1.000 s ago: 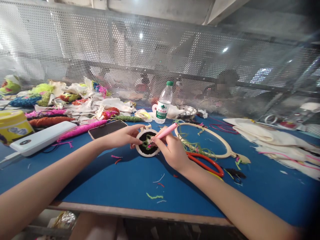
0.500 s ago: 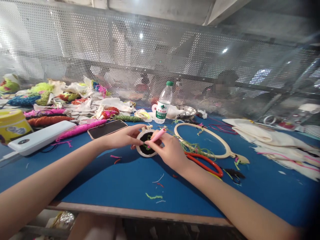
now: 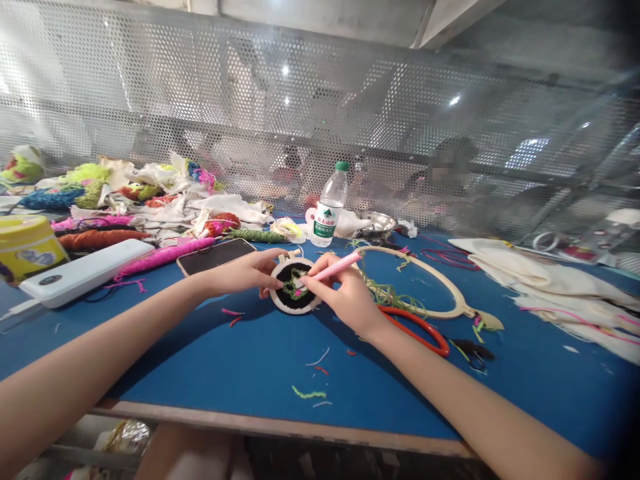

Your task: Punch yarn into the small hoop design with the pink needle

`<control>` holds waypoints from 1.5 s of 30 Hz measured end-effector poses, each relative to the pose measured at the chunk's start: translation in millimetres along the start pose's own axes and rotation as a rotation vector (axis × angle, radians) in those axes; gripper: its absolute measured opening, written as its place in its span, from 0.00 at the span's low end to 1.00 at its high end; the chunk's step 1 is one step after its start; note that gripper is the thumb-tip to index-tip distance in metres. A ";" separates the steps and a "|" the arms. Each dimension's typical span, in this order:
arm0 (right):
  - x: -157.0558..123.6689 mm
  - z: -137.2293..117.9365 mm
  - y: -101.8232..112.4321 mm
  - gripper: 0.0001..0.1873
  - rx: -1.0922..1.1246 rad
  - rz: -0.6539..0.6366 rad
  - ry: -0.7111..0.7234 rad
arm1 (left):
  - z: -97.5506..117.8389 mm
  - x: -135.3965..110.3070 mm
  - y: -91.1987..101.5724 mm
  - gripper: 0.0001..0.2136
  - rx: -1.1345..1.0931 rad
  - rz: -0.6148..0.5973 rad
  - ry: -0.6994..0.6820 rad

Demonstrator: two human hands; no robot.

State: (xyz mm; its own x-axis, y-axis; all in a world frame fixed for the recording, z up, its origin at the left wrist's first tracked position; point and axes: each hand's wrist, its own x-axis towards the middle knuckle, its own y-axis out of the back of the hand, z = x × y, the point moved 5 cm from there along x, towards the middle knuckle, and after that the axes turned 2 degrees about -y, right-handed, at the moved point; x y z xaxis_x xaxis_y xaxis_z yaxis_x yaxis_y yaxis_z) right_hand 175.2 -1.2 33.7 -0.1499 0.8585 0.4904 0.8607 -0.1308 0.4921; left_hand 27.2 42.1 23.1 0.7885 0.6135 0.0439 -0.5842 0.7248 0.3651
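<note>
My left hand (image 3: 254, 275) grips the left rim of a small embroidery hoop (image 3: 293, 310), thumb on the front and fingers behind. The hoop stands tilted above the blue table, its round face towards me. Stretched in it is black stitched work with a green, pink and white motif (image 3: 295, 285). Between the thumb and fingers of my right hand (image 3: 347, 293) is a pink pen-shaped punch needle (image 3: 340, 266). Its tip end reaches the motif, but the fingers partly hide the tip.
Behind the hoop stands a water bottle (image 3: 330, 207). To the right lie a large wooden hoop (image 3: 453, 287), red-handled scissors (image 3: 423, 327) and white cloth (image 3: 545, 273). A phone (image 3: 215, 255), a white power bank (image 3: 90, 270), a yellow tub (image 3: 30, 247) and yarn (image 3: 165, 257) are left.
The punch needle has swung lower and points more to the right. My right hand has shifted slightly right, uncovering more of the motif. My left hand still grips the hoop.
</note>
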 end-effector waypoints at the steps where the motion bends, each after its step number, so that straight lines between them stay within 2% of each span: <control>1: -0.1 -0.2 0.1 0.08 0.010 -0.006 -0.005 | -0.7 0.0 0.3 0.20 0.010 0.001 -0.001; 5: -2.4 -4.0 -0.5 0.13 0.031 -0.067 0.012 | -2.0 -0.1 0.3 0.20 0.008 -0.001 -0.006; 8: -5.9 -10.8 0.4 0.15 -0.113 -0.070 0.106 | 0.0 -0.3 -1.0 0.20 -0.009 -0.003 -0.011; 11: -9.7 -18.7 -4.4 0.14 -0.366 -0.110 0.313 | 4.6 -1.2 -3.0 0.21 -0.013 -0.002 -0.013; 13: -12.4 -20.9 -12.5 0.13 -0.499 -0.201 0.482 | 8.2 -2.0 -4.5 0.21 -0.016 -0.011 -0.018; 15: -13.5 -18.4 -19.8 0.13 -0.575 -0.285 0.584 | 9.8 -2.6 -4.6 0.21 -0.013 -0.014 -0.014; 17: -10.0 -12.9 -21.2 0.11 -0.550 -0.289 0.537 | 8.1 -2.9 -3.1 0.22 -0.016 -0.001 0.015; 21: -1.5 -0.2 -11.2 0.11 -0.315 -0.152 0.183 | 2.9 -2.5 -0.9 0.22 -0.038 0.001 0.029; 23: -1.9 1.4 -5.8 0.13 -0.251 -0.087 0.080 | 2.8 -2.0 -1.8 0.22 -0.035 -0.015 0.000; 26: -3.9 -1.0 0.2 0.14 -0.235 -0.004 0.038 | 2.6 -1.6 -4.2 0.22 -0.027 -0.037 -0.007; 31: -4.2 3.0 1.3 0.15 -0.100 0.028 -0.039 | 3.1 -1.1 -5.7 0.21 -0.004 -0.043 -0.020; 34: -5.1 0.4 3.0 0.15 -0.113 0.040 -0.003 | 2.3 -0.8 -4.1 0.22 0.014 -0.018 -0.019; 40: -11.3 -16.5 9.4 0.16 -0.258 0.060 0.235 | 2.2 -2.1 -1.0 0.24 0.035 0.031 -0.004; 45: -12.1 -14.4 11.5 0.16 -0.263 0.065 0.249 | 4.3 -2.8 -2.0 0.24 0.030 0.025 -0.010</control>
State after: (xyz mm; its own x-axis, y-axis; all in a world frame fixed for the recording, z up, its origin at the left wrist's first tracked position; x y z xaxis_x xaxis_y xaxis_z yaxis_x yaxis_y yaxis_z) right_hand 179.9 -20.2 43.8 -0.2408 0.7012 0.6711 0.7228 -0.3319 0.6061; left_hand 27.0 37.5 26.3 0.7759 0.6278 0.0624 -0.5977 0.6997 0.3913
